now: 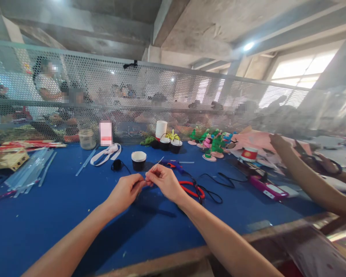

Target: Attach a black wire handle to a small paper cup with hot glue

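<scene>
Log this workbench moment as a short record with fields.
left hand: pinches the near end of a thin stick
right hand: pinches the same stick, fingertips meeting the left hand
table: blue top
behind hands: black cup, red-handled pliers, black cord
far left: clear sticks
right edge: another person's arm, pink tool
back: mesh screen
</scene>
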A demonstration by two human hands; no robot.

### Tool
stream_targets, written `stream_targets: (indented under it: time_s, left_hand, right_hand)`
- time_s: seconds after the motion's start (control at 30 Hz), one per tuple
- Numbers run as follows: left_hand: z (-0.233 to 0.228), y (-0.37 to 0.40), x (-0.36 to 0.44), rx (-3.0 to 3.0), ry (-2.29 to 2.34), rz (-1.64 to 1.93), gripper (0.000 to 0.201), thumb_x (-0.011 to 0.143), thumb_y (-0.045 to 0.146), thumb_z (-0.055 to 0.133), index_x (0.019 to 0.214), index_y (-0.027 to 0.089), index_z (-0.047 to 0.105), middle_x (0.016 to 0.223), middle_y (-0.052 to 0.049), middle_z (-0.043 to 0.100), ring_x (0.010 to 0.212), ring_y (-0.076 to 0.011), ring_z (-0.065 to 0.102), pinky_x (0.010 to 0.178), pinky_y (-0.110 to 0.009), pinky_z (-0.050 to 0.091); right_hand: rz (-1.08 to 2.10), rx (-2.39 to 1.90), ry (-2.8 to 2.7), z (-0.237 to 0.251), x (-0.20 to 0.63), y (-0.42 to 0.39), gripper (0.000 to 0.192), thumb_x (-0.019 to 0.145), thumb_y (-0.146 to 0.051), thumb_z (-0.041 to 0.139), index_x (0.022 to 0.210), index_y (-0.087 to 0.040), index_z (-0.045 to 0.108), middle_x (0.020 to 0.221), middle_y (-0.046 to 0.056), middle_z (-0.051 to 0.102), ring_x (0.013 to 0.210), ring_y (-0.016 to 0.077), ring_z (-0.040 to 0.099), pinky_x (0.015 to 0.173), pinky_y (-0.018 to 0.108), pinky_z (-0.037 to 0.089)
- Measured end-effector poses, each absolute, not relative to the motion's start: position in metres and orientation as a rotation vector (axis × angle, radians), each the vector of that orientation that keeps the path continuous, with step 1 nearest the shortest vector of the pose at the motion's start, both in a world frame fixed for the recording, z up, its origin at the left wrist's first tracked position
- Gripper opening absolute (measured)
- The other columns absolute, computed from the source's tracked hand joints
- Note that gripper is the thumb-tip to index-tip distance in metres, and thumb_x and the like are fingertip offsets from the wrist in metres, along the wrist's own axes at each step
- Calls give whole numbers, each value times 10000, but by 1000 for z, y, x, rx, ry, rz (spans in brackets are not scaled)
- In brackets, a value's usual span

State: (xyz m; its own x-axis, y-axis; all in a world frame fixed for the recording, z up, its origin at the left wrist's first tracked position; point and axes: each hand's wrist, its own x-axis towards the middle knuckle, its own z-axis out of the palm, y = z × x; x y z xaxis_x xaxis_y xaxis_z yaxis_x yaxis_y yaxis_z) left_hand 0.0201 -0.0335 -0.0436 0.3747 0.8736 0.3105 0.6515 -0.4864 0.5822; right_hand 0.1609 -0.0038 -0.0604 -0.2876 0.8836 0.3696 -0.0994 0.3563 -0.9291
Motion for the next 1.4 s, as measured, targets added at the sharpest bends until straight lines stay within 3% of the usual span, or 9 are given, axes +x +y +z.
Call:
stream_targets:
  time_s: [0.33, 0.53, 1.0, 1.27, 1.4]
  left_hand:
    - [-45, -33, 19, 2382, 1337, 861, 198, 773, 242, 381, 656, 152, 513, 612, -6, 537, 565, -109, 462, 552, -218, 353]
    - [-49, -33, 20, 1992, 1173, 893, 183, 775, 301, 370, 762, 155, 480, 592, 8, 543, 536, -103, 492, 525, -217, 396]
    - [-47, -34, 20, 2051, 1195, 879, 171, 762, 278, 391, 727, 156, 506, 548, 22, 534, 513, -94, 479, 529, -219, 388]
    - [-42, -31, 15, 1603, 1057, 779, 324, 750, 427, 398, 759, 130, 526, 508, 15, 549, 459, -81, 462, 483, -214, 354]
    - [-42, -29, 10, 1529, 999, 729, 293, 726, 402, 470, 737, 119, 542, 483, 30, 532, 450, -64, 452, 473, -197, 325]
  right_hand:
    - [1083, -743, -1466, -54, 170, 2, 222, 668, -372, 564, 637, -163, 499, 560, -19, 555, 486, 84, 522, 484, 219, 424]
    - [1119, -719, -1528, -55, 167, -1, 206, 685, -360, 552, 644, -159, 526, 573, -11, 566, 512, 86, 534, 512, 223, 439]
    - [1134, -720, -1451, -55, 168, 1, 218, 665, -363, 572, 659, -146, 596, 562, -3, 573, 488, 87, 531, 489, 229, 442]
    - [1236, -722, -1262, -55, 173, 7, 216, 633, -356, 607, 700, -150, 601, 568, -17, 570, 482, 71, 520, 496, 216, 438]
    - [1247, -696, -1228, -54, 174, 8, 215, 640, -357, 601, 710, -154, 590, 587, -18, 577, 500, 69, 528, 497, 206, 437]
